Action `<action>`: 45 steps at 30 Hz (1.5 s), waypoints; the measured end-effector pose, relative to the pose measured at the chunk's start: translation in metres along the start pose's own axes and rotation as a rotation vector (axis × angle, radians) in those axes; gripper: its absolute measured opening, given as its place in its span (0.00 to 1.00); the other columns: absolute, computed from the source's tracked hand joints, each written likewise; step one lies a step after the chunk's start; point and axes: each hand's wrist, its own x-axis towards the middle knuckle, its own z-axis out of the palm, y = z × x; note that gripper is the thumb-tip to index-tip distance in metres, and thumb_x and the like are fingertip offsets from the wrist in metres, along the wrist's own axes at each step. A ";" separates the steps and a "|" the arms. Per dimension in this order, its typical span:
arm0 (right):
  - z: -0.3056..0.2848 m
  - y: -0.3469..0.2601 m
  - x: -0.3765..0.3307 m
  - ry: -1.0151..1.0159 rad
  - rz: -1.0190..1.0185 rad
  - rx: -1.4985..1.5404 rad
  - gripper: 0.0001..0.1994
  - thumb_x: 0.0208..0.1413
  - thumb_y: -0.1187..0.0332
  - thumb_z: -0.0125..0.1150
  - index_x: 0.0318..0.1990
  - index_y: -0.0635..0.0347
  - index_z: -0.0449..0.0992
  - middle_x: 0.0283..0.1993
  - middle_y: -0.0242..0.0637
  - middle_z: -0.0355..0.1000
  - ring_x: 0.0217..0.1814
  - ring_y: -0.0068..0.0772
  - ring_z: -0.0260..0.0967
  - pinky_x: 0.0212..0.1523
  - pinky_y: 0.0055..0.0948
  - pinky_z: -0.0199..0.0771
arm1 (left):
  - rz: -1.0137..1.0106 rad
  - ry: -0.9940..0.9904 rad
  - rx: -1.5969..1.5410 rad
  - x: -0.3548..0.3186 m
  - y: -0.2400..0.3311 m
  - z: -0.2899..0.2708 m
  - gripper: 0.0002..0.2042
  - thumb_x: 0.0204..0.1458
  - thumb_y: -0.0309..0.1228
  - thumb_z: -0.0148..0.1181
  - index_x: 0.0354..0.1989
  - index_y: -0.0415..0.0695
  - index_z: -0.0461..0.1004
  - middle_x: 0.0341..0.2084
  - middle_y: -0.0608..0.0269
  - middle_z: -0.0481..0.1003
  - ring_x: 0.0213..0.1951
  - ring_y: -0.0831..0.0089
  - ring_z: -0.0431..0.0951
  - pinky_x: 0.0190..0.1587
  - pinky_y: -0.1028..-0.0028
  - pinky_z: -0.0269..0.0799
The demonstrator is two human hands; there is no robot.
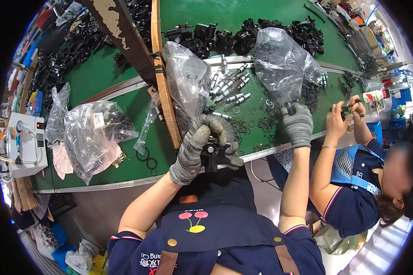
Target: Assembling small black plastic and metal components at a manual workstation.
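Note:
My left hand [192,149], in a grey knitted glove, is closed round a black cast-looking part [210,161] with a round silvery end facing up. It holds the part above the table's near edge, against my dark apron [215,224]. My gloved right hand [299,126] reaches over the green table [261,142], its fingers bent together at the lower end of a clear plastic bag [280,59]. A small dark thing shows at those fingertips, too little of it to name. Small dark rings [266,123] lie just left of that hand.
Silvery rods with springs [229,87] lie beyond my left hand, beside another clear bag [186,75] and an upright wooden post [164,101]. Black assemblies [206,36] line the back. At right, a co-worker's hands [342,117] work close by. A gauge box [28,142] stands far left.

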 end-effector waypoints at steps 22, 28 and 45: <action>-0.085 -0.134 -0.098 -0.317 -0.500 0.837 0.11 0.55 0.76 0.63 0.45 0.66 0.77 0.42 0.43 0.69 0.40 0.36 0.71 0.39 0.33 0.73 | 0.003 0.077 0.095 -0.001 -0.004 -0.009 0.26 0.54 0.38 0.66 0.58 0.46 0.63 0.49 0.59 0.73 0.48 0.66 0.78 0.53 0.66 0.77; -0.099 -0.137 -0.087 0.050 -0.544 1.731 0.39 0.51 0.81 0.67 0.71 0.51 0.59 0.50 0.33 0.66 0.39 0.20 0.65 0.38 0.24 0.76 | 0.070 -0.026 0.112 0.004 0.000 -0.007 0.25 0.56 0.39 0.65 0.58 0.45 0.62 0.45 0.62 0.70 0.50 0.70 0.74 0.57 0.68 0.73; -0.074 -0.146 -0.097 -0.092 -0.488 1.890 0.33 0.48 0.82 0.73 0.61 0.51 0.67 0.48 0.43 0.69 0.42 0.30 0.71 0.42 0.32 0.80 | 0.053 0.002 0.264 0.005 -0.005 -0.019 0.23 0.56 0.35 0.65 0.55 0.48 0.60 0.45 0.64 0.66 0.48 0.75 0.69 0.53 0.72 0.70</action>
